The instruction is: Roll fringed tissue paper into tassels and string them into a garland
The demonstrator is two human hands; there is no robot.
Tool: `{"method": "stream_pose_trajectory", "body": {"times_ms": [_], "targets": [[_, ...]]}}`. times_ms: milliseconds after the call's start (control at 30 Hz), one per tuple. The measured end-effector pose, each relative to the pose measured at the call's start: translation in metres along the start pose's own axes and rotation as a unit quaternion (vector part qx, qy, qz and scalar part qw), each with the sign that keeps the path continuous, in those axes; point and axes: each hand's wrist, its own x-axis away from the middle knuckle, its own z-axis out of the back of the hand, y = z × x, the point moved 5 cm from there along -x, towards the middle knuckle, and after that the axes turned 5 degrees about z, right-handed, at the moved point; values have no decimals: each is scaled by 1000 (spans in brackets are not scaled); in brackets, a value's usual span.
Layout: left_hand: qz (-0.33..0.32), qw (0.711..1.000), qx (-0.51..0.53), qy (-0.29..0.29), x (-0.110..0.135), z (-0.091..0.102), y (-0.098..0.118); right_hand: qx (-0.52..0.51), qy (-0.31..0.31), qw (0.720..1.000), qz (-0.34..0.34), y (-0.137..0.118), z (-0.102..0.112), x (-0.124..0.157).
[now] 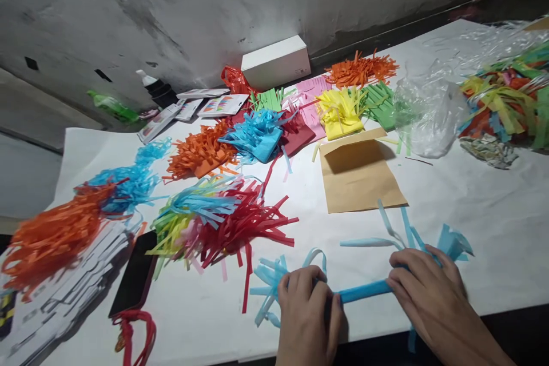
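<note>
A blue tissue-paper tassel (pixel 363 291) lies across the front of the table, rolled tight in the middle with cut strips fanning out at both ends. My left hand (pixel 306 303) curls over the roll near its left fringe. Over the right part, the fingers of my right hand (pixel 424 280) are bent round the roll, with loose blue strips sticking out behind them. The palms hide parts of the paper. Beyond the hands lies an open brown paper envelope (pixel 362 177). To the left is a heap of red, blue, yellow and pink tassels (pixel 231 217).
Orange fringe (pixel 55 234) and white papers (pixel 68 291) lie at the left, beside a black phone (pixel 134 274) with a red cord (pixel 139 331). Folded coloured fringes and a white box (pixel 277 63) stand along the wall. Clear plastic bags (pixel 433 108) sit at the right.
</note>
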Motion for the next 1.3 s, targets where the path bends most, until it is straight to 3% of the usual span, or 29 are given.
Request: {"method": "stream_pose_trajectory", "body": {"times_ms": [167, 333, 400, 500, 633, 767, 967, 1200, 1300], "targets": [[31, 999, -12, -8, -3, -2, 0, 43, 22, 999, -12, -8, -2, 0], [28, 999, -7, -14, -5, -3, -2, -25, -34, 991, 130, -31, -18, 5], [-13, 1000, -1, 8, -6, -2, 1, -29, -60, 990, 128, -30, -25, 5], [-101, 993, 8, 56, -6, -2, 7, -51, -50, 992, 105, -26, -26, 3], [-142, 987, 28, 73, -6, -9, 9, -56, -57, 988, 130, -32, -27, 0], [-126, 989, 54, 54, -9, -12, 8, -37, -75, 987, 139, -29, -27, 3], [-80, 995, 49, -17, -8, -8, 10, 1, -46, 996, 74, 0, -9, 8], [7, 999, -31, -7, -13, -15, 15, 62, -74, 995, 22, 1, -8, -10], [-28, 999, -42, 11, -14, -17, 15, 47, -75, 996, 20, 3, -8, -16]]}}
